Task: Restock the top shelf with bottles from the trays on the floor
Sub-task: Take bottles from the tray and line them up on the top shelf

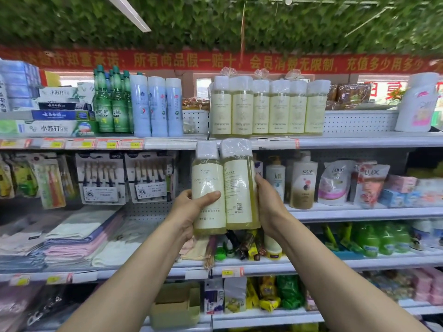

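Left hand [191, 209] grips left bottle [208, 195]; right hand [267, 207] clasps right bottle [238, 190].

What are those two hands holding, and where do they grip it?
A wrapped pair of yellow bottles, upright. The left hand grips the left bottle's lower body; the right hand clasps the right bottle's side.

held bottles [224, 188]: clear glossy plastic, matt cream paper labels, shiny film wrap | top shelf [359, 140]: smooth pale painted metal | towels [72, 238], 8 o'clock: soft matt cloth
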A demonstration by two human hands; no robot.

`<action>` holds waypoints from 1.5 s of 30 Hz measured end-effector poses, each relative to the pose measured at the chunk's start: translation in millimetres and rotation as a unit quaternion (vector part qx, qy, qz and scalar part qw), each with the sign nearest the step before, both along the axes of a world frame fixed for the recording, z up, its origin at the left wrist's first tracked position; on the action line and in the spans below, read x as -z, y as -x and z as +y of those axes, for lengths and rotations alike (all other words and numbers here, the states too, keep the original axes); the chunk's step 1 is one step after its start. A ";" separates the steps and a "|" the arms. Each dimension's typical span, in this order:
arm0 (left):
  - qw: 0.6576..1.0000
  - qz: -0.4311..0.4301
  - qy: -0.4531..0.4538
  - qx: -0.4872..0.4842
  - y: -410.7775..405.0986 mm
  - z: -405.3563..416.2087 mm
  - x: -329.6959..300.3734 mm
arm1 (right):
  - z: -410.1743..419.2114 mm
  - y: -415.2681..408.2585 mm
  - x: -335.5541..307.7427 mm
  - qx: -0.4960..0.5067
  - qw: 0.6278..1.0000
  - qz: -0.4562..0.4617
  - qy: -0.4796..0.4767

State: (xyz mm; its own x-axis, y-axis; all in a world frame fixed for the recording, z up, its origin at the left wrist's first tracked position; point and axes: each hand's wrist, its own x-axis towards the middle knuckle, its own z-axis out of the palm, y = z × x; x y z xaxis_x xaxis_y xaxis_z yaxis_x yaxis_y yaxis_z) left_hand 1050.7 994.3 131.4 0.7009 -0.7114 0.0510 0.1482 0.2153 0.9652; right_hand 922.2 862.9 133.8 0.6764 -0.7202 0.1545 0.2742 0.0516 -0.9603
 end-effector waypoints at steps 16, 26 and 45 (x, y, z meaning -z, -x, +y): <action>1.000 0.008 0.001 0.009 -0.3 -4.9 8.2 | 2.7 7.9 3.9 0.029 0.997 -0.010 0.073; 1.000 -0.024 0.004 0.008 -1.4 -3.2 -2.0 | -1.6 -9.4 2.1 0.073 0.989 -0.027 0.127; 0.999 -0.015 0.028 0.019 0.9 -69.4 -6.5 | -67.5 17.3 -7.0 -0.009 0.995 -0.084 0.048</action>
State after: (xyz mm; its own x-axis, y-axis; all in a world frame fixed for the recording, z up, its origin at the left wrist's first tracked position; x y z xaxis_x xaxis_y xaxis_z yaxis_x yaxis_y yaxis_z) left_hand 1049.8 925.0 137.9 0.6714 -0.7325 0.1121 0.1293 0.2647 0.9556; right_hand 904.9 795.3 140.8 0.6479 -0.6848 0.3336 0.4307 -0.0319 -0.9019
